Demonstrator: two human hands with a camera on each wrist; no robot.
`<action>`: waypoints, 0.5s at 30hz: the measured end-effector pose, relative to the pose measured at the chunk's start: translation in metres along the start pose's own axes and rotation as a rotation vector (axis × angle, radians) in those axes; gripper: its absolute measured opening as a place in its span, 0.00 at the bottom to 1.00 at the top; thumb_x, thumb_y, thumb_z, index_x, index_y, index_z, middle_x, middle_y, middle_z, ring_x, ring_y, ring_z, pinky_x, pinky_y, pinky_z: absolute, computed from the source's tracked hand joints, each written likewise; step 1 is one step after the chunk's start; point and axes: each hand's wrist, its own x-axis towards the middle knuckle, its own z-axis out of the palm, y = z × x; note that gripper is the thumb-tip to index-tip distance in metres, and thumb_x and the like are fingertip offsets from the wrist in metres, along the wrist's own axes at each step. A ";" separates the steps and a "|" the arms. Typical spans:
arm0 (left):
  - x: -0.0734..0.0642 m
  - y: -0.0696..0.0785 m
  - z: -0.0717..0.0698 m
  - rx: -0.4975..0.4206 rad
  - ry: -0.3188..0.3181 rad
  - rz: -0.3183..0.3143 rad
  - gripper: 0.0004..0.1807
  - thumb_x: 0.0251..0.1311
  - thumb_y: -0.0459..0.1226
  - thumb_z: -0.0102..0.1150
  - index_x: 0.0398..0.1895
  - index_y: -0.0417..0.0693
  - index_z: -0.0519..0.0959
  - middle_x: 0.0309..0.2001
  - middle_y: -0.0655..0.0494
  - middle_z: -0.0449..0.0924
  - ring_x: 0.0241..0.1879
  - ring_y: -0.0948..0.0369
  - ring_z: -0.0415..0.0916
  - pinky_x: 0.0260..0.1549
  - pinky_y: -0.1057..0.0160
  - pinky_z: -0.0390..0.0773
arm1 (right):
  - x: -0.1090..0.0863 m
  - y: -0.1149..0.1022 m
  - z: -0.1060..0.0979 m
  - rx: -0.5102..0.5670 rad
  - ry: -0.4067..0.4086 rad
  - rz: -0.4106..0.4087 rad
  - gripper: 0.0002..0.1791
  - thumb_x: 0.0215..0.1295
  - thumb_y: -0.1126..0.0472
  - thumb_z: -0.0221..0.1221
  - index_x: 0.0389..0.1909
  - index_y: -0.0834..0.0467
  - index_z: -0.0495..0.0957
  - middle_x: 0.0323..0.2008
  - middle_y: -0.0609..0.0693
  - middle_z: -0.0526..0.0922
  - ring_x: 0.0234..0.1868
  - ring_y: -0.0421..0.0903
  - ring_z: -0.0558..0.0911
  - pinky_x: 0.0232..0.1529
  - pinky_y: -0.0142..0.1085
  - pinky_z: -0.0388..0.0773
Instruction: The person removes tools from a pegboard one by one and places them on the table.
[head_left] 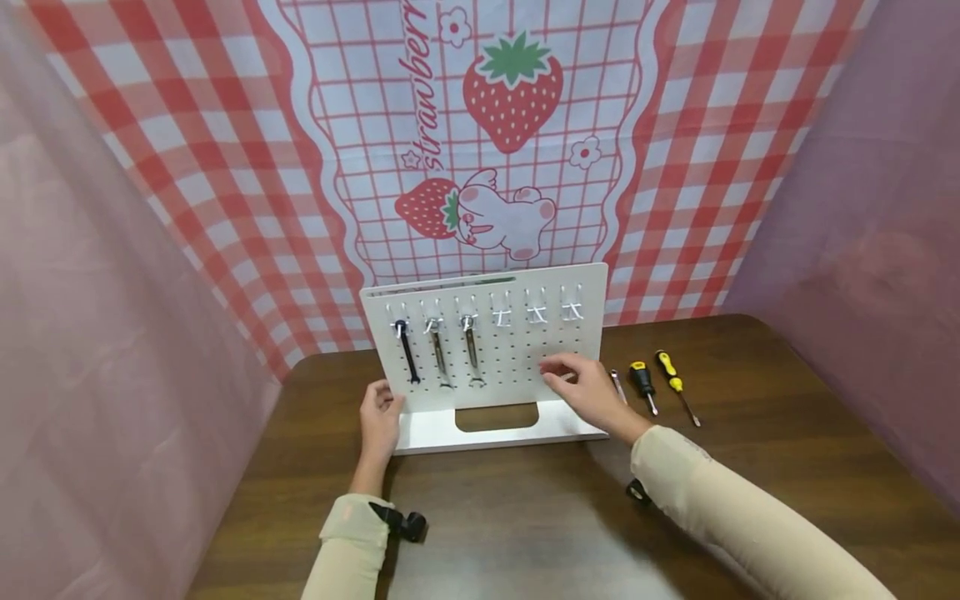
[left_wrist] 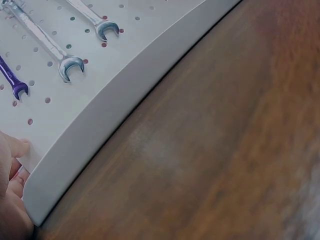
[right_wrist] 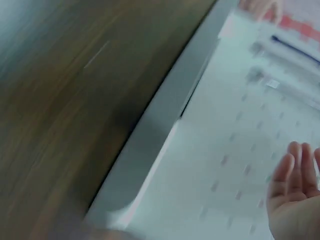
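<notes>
on the dark wood-grain table (head_left: 525,517) the left hand (head_left: 378,421) grips the lower left edge of the white perforated pegboard (head_left: 517,350), fingers curled on it; the right hand (head_left: 588,392) lies open-fingered by its right side — three slim metal wrenches (head_left: 438,354) hang in front, yellow-handled screwdrivers (head_left: 660,383) beside, gingham strawberry cloth (head_left: 480,142) behind.

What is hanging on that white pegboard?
On the pegboard hang three wrenches: a dark one and two silvery ones. Three hooks to their right look bare. The right hand covers some of the holes lower down.
</notes>
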 end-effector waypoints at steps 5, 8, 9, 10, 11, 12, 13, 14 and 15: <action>0.001 -0.002 0.003 0.013 0.003 0.010 0.15 0.67 0.24 0.57 0.55 0.32 0.72 0.42 0.37 0.78 0.42 0.53 0.76 0.41 0.73 0.77 | 0.020 -0.022 0.030 0.186 -0.079 0.102 0.21 0.66 0.67 0.65 0.59 0.68 0.77 0.51 0.62 0.84 0.51 0.54 0.83 0.51 0.43 0.81; 0.001 -0.002 0.002 0.015 -0.006 0.003 0.15 0.67 0.24 0.57 0.56 0.32 0.72 0.42 0.37 0.78 0.42 0.53 0.76 0.40 0.73 0.76 | 0.032 -0.031 0.044 0.236 -0.097 0.135 0.28 0.65 0.64 0.67 0.64 0.64 0.74 0.57 0.60 0.81 0.56 0.55 0.81 0.55 0.45 0.80; 0.000 -0.001 0.002 0.016 -0.009 -0.002 0.15 0.68 0.24 0.57 0.56 0.32 0.72 0.42 0.37 0.78 0.42 0.53 0.76 0.40 0.73 0.76 | 0.035 -0.033 0.048 0.247 -0.099 0.144 0.29 0.64 0.63 0.68 0.66 0.63 0.73 0.59 0.59 0.80 0.58 0.55 0.80 0.56 0.45 0.79; 0.000 -0.001 0.002 0.017 -0.009 -0.004 0.15 0.67 0.24 0.57 0.56 0.32 0.72 0.42 0.37 0.78 0.42 0.54 0.76 0.40 0.73 0.76 | 0.038 -0.034 0.052 0.255 -0.101 0.150 0.31 0.64 0.63 0.68 0.67 0.63 0.72 0.60 0.58 0.80 0.59 0.55 0.79 0.57 0.45 0.79; -0.001 -0.001 0.001 0.017 -0.007 -0.007 0.15 0.67 0.24 0.57 0.56 0.32 0.72 0.42 0.38 0.78 0.42 0.54 0.75 0.39 0.73 0.76 | 0.040 -0.035 0.056 0.266 -0.100 0.156 0.32 0.64 0.63 0.68 0.68 0.63 0.71 0.61 0.58 0.79 0.60 0.55 0.79 0.58 0.45 0.78; -0.001 -0.001 0.001 0.012 -0.006 -0.008 0.15 0.67 0.24 0.57 0.56 0.31 0.72 0.42 0.38 0.78 0.42 0.54 0.75 0.39 0.73 0.76 | 0.041 -0.035 0.058 0.281 -0.096 0.157 0.33 0.63 0.64 0.68 0.68 0.64 0.70 0.61 0.59 0.79 0.61 0.55 0.78 0.59 0.44 0.77; -0.002 -0.001 0.001 0.010 -0.004 -0.008 0.15 0.67 0.24 0.57 0.56 0.31 0.72 0.41 0.38 0.78 0.41 0.54 0.75 0.39 0.73 0.76 | 0.043 -0.036 0.061 0.300 -0.094 0.161 0.33 0.63 0.65 0.68 0.68 0.64 0.70 0.60 0.59 0.79 0.61 0.55 0.78 0.59 0.44 0.77; -0.002 0.000 0.001 0.010 -0.004 -0.007 0.15 0.67 0.24 0.57 0.55 0.32 0.72 0.41 0.38 0.78 0.41 0.55 0.75 0.39 0.73 0.76 | 0.044 -0.036 0.063 0.315 -0.092 0.157 0.33 0.63 0.66 0.68 0.68 0.65 0.69 0.60 0.60 0.79 0.61 0.56 0.78 0.59 0.43 0.77; -0.002 0.000 0.001 0.011 -0.003 -0.004 0.15 0.67 0.24 0.57 0.55 0.32 0.72 0.41 0.38 0.78 0.41 0.55 0.76 0.39 0.73 0.76 | 0.045 -0.037 0.065 0.328 -0.089 0.153 0.33 0.63 0.68 0.67 0.68 0.66 0.69 0.60 0.61 0.79 0.60 0.57 0.78 0.59 0.43 0.77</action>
